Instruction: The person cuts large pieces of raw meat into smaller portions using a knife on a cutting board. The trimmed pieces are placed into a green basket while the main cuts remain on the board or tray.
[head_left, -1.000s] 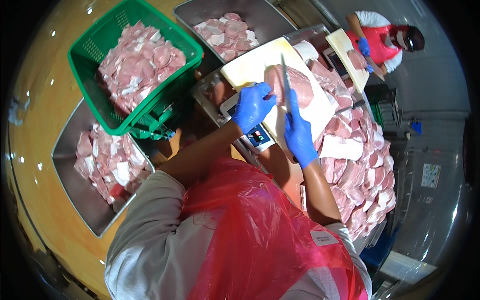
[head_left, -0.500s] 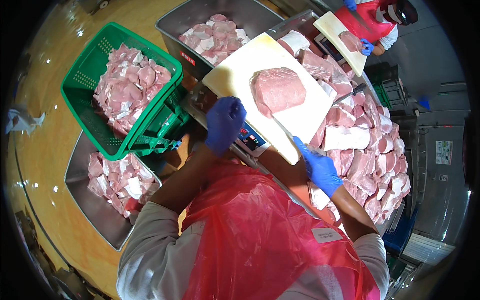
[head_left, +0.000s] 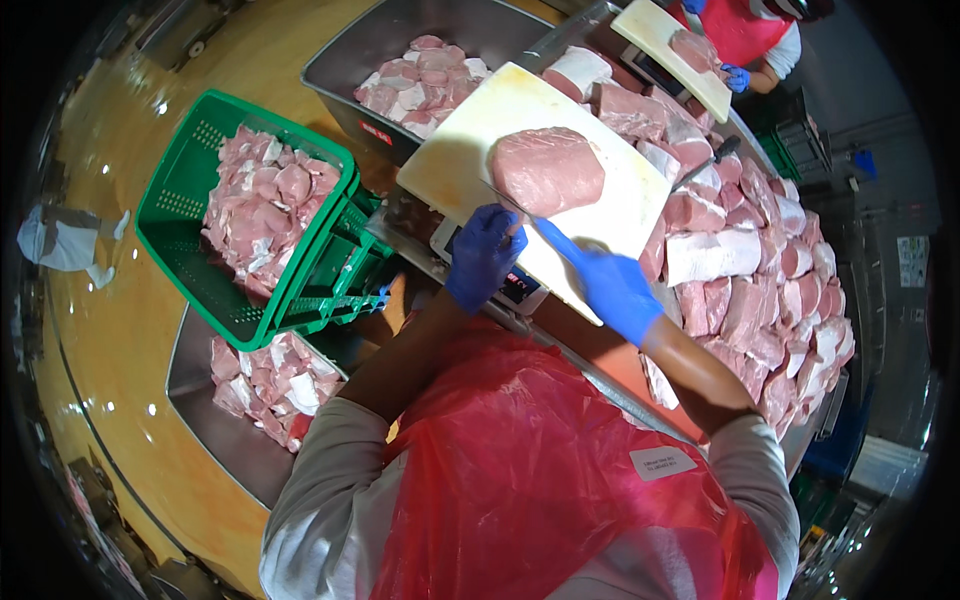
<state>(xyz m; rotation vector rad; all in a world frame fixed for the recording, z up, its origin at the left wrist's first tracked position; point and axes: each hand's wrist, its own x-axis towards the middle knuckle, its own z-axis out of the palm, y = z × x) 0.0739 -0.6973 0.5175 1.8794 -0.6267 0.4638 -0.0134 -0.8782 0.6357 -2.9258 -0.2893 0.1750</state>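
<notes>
A thick, pale pink piece of boneless pork [head_left: 548,170] lies on a white cutting board [head_left: 465,140] in front of me. My right hand [head_left: 612,290], in a blue glove, is closed around the handle of a knife [head_left: 512,204], with the index finger stretched along it. The thin blade points left along the near side of the pork. My left hand [head_left: 486,258], also gloved in blue, is curled at the board's near edge, its fingers beside the blade. What those fingers hold, if anything, is hidden. A scale [head_left: 522,288] shows partly under the board.
Many pork pieces [head_left: 745,300] are heaped on the right, with another knife [head_left: 708,163] among them. A green basket [head_left: 165,235] of cut meat stands left, above a metal tub [head_left: 205,440]. Another metal tub [head_left: 345,50] is behind. A co-worker [head_left: 735,40] works at the far right.
My right hand has brought the knife left and up, its blade now at the pork's left near side. The left hand has moved right and down toward the blade. The whole view has shifted slightly.
</notes>
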